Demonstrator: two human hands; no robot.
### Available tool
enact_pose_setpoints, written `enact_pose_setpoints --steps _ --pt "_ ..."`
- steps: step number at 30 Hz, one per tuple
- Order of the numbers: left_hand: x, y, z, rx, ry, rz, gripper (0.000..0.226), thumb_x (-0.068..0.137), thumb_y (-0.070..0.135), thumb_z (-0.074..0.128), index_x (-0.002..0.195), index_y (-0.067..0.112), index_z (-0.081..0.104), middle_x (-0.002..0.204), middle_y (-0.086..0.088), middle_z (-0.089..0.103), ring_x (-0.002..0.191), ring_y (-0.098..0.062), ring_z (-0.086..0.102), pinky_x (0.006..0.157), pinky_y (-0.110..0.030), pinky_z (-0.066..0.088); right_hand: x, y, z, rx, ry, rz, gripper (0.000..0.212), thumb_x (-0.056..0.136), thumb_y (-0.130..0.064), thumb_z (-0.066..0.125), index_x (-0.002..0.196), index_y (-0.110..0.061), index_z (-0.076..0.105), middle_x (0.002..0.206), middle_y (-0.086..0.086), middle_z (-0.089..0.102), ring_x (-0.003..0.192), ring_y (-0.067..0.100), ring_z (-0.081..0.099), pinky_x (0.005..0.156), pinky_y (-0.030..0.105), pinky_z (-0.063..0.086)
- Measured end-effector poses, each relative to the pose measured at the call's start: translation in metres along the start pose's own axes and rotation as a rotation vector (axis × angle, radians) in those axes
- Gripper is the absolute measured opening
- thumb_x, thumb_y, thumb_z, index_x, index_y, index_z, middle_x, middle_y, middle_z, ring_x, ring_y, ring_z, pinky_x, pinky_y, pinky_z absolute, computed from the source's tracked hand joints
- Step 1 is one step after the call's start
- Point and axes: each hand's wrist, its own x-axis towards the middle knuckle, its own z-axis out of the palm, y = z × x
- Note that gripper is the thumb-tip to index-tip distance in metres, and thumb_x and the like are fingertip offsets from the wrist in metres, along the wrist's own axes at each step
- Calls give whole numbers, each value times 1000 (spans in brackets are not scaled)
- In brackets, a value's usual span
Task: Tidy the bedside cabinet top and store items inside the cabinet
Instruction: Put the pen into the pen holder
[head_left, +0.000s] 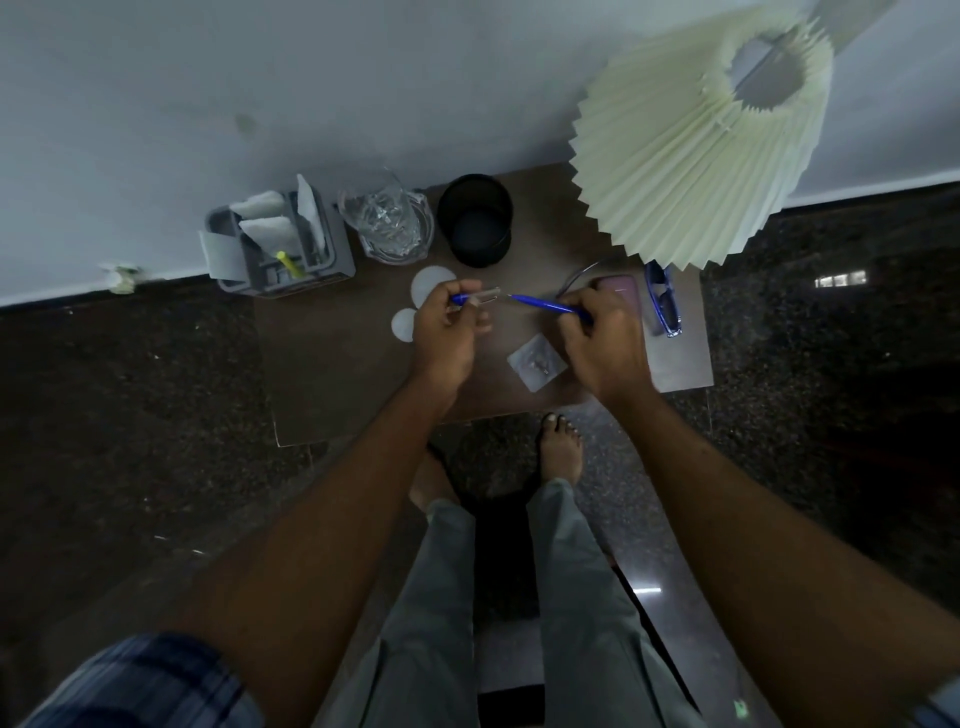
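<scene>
The person stands at the near edge of the brown worktop (337, 364), both hands raised just above its middle. The right hand (597, 343) is curled round a blue pen (540, 304), its tip pointing left. The left hand (447, 332) pinches a clear, blue-ended pen cap (475, 298) between thumb and fingers, its mouth just short of the tip.

Along the far edge, from the left: a grey organiser (340, 260) holding white papers and a yellow marker (289, 262), a clear glass jug (387, 215), and a black round pot (475, 221), upright and open. Two white discs (428, 283) lie beside the left hand. A small clear packet (535, 361) lies near the right wrist; any print on it is too small to read. On the right are a pinkish phone (621, 286), a thin cable (582, 275) and blue glasses (662, 304), under a pleated cream lampshade (691, 156).
</scene>
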Motion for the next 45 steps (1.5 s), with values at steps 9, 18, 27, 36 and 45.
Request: enact_pose_setpoints --steps 9,18,27,36,45 --pt "0 0 -16 53 -80 21 26 102 8 54 102 31 67 88 1 67 79 -11 67 75 -29 59 -3 -10 1 10 3 -20 18 90 -15 59 102 -11 73 93 -2 61 85 10 53 68 12 38" --pt "-4 8 -24 129 -168 41 17 102 7 55 111 14 67 97 0 69 79 -10 66 78 -31 62 -3 -15 12 107 -88 -31 18 90 -15 60 103 -13 72 94 -5 61 86 14 59 75 27 51" --pt "-8 27 -36 72 -183 74 32 94 0 68 125 3 62 100 -17 66 83 -26 66 84 -48 58 4 -52 24 643 -519 328 27 99 -11 44 100 -9 70 67 6 59 51 12 48 50 28 36" --pt "-10 34 -45 -106 -292 -2 33 88 2 75 120 2 70 94 -10 76 60 -15 62 68 -27 55 12 -81 25 841 -955 672 81 81 -87 37 70 -12 63 51 -4 20 45 14 11 53 31 4" --pt "-11 36 -54 -117 -341 -13 26 80 6 83 104 0 75 72 -8 74 52 -19 58 59 -25 53 9 -89 30 825 -913 665 75 81 -81 40 67 -11 61 45 -6 23 38 11 13 44 21 8"
